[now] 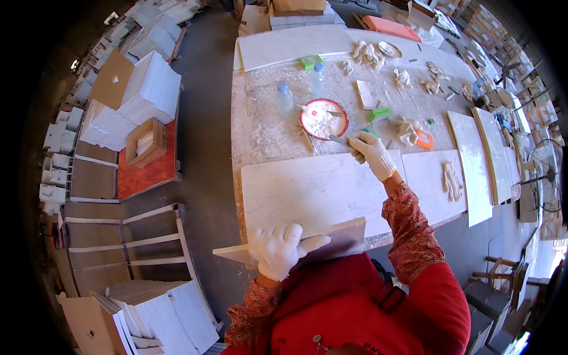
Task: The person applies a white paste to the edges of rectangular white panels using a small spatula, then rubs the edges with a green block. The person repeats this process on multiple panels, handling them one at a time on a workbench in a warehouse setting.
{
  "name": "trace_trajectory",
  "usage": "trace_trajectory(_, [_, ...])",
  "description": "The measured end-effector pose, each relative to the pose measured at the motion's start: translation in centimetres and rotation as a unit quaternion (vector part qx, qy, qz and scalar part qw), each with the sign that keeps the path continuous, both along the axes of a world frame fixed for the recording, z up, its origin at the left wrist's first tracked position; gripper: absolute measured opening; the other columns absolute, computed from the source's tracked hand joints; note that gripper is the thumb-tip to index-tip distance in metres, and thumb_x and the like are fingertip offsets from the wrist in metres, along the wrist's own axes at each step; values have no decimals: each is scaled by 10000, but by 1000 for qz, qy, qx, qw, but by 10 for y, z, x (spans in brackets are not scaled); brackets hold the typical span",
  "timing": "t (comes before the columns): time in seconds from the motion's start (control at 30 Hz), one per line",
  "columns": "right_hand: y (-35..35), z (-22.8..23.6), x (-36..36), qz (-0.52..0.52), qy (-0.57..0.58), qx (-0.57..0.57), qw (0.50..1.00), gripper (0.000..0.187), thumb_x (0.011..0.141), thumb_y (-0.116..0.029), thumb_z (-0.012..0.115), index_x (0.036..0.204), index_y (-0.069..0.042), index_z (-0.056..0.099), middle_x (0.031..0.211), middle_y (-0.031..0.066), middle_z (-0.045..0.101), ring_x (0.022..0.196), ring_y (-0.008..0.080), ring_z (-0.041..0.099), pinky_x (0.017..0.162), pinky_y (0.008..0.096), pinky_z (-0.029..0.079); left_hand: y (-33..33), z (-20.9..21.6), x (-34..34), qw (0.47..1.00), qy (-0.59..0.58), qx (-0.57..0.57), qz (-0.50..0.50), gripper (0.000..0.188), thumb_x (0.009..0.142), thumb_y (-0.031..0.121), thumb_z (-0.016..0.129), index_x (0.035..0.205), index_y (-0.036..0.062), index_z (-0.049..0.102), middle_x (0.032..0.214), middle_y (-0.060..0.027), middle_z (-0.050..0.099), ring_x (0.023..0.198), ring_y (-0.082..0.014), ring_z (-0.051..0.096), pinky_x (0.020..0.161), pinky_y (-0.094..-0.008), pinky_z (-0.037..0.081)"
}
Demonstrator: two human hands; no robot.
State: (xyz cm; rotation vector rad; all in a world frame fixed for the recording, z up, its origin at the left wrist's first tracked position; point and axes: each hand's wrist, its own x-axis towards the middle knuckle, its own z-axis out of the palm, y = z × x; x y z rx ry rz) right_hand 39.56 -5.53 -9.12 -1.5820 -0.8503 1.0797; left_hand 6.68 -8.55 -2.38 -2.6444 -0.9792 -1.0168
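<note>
Over on the left, a red platform [141, 177] is loaded with stacked white slabs [149, 89] and an open wooden box [152, 150]; on the dusty table [260, 124], two blue-capped bottles [284, 103] are seen, and farther right, crumpled gloves [368, 55] are spotted!

At the near edge of the dust-covered work surface [257, 118], the white-gloved left hand [275, 248] grips a flat pale slab [343, 236], while the white-gloved right hand [368, 151] holds a thin grey blade [338, 139] beside a round, red-rimmed dish [346, 124] bearing white paste [319, 122].
</note>
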Motion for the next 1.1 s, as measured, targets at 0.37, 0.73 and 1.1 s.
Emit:
trace_trajectory(0.37, [-146,126,-39,-12,7,-1,1000,203,1017,-151,604,1074,35,664,778,30,605,624,68,483,544,232,401,-13,2,-5,999,-35,11,-16,565,701,672,788,653,168,538,536,9,468,486,-204,484,509,-356,287])
trace_trajectory(0.73, [-182,143,-58,47,-80,24,995,148,991,-90,645,1074,22,693,791,38,651,650,58,598,573,217,467,-19,6,-7,999,-33,22,-22,565,688,661,799,666,156,546,554,-1,481,500,-220,493,512,-355,309])
trace_trajectory(1.1, [-190,144,-68,42,-198,78,976,134,959,-73,679,1059,7,719,842,63,712,664,89,642,601,245,514,-22,3,-12,999,-29,32,-22,554,705,671,806,728,168,574,633,20,556,533,-197,523,513,-343,325])
